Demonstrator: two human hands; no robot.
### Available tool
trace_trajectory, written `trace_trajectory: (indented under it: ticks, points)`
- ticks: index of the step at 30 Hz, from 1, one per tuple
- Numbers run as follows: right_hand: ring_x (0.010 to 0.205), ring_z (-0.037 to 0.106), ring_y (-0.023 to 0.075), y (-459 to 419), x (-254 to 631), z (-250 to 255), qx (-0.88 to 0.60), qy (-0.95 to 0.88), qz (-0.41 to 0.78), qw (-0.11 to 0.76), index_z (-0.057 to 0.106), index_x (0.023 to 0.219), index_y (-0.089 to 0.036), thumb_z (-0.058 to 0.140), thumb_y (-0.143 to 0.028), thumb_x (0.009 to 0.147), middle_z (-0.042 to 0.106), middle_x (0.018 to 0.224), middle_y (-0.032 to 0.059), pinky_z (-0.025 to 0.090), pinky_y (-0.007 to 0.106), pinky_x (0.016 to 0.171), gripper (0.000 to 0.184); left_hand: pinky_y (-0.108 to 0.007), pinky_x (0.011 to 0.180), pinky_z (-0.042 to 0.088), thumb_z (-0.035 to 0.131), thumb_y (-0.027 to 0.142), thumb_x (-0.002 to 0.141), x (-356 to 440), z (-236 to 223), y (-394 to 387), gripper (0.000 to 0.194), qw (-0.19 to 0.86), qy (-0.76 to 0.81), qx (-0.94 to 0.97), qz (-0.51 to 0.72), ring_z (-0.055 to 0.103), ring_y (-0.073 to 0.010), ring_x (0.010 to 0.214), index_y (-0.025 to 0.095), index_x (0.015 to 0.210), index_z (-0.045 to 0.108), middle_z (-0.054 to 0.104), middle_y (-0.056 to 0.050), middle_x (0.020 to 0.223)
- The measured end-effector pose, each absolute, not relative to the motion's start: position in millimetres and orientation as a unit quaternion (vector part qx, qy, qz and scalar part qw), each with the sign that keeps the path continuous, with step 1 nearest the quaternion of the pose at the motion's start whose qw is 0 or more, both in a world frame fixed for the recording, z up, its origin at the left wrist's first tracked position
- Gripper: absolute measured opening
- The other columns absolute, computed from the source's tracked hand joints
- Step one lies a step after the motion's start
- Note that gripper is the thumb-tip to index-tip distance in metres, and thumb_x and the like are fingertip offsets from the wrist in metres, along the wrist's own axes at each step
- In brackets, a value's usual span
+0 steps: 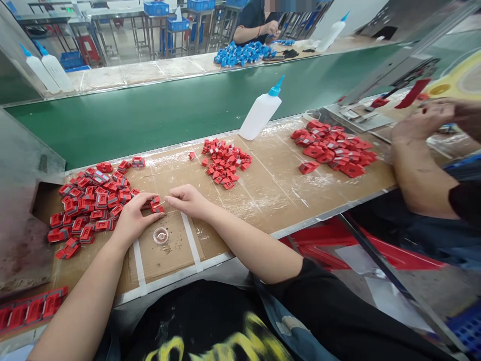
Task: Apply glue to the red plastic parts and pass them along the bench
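Between thumb and fingers, my left hand [137, 218] grips a red plastic part [156, 204] beside the left pile. Close to its right, my right hand [190, 201] is pinched around a thin, light-coloured stick [164, 201] whose tip points at the red part; most of the stick is hidden. Below both hands a small round clear dish [161, 235] sits on a piece of cardboard [176, 255]. Left of my left hand lies a heap of red parts with grey edges [93, 200]. Beyond my right hand is a heap of smaller red pieces [225, 163].
A white squeeze bottle [261, 113] with a blue tip stands behind the small pieces. Further right lies another red pile [334, 148], near a co-worker's arm [424, 160]. A green conveyor belt [169, 113] runs behind the bench. Across it, another person handles blue parts [244, 54].
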State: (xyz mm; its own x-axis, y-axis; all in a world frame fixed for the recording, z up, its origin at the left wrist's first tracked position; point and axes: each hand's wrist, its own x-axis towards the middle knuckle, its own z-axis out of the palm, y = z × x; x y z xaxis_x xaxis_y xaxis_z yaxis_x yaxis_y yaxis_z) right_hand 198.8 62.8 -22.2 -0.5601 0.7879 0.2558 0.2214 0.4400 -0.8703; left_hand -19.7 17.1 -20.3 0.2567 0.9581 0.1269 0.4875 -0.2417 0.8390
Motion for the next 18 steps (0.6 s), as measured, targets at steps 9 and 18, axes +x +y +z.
trace_trajectory:
  ticks: [9,18]
  points:
    - [0.057,0.024,0.0071,64.3,198.0,-24.5,-0.353,-0.763,0.405,0.359,0.026,0.057,-0.021,0.051,-0.035,0.089,0.022,0.061,-0.0060,0.018,0.026,0.058,0.044,-0.045,0.104,0.055,0.082,0.050,0.078,-20.5,-21.8,17.9,0.050,0.324,0.519,0.721,0.325,0.067,-0.0287,0.115,0.027,0.121,0.070,0.069,-0.008,0.124]
    - [0.057,0.025,0.0070,64.0,196.6,-23.7,-0.355,-0.775,0.360,0.379,0.027,0.057,-0.020,0.052,-0.033,0.090,0.022,0.060,-0.0061,0.018,0.027,0.058,0.044,-0.045,0.104,0.054,0.080,0.051,0.079,-19.5,-21.2,18.1,0.051,0.333,0.516,0.718,0.329,0.068,-0.0287,0.114,0.026,0.123,0.070,0.069,-0.008,0.125]
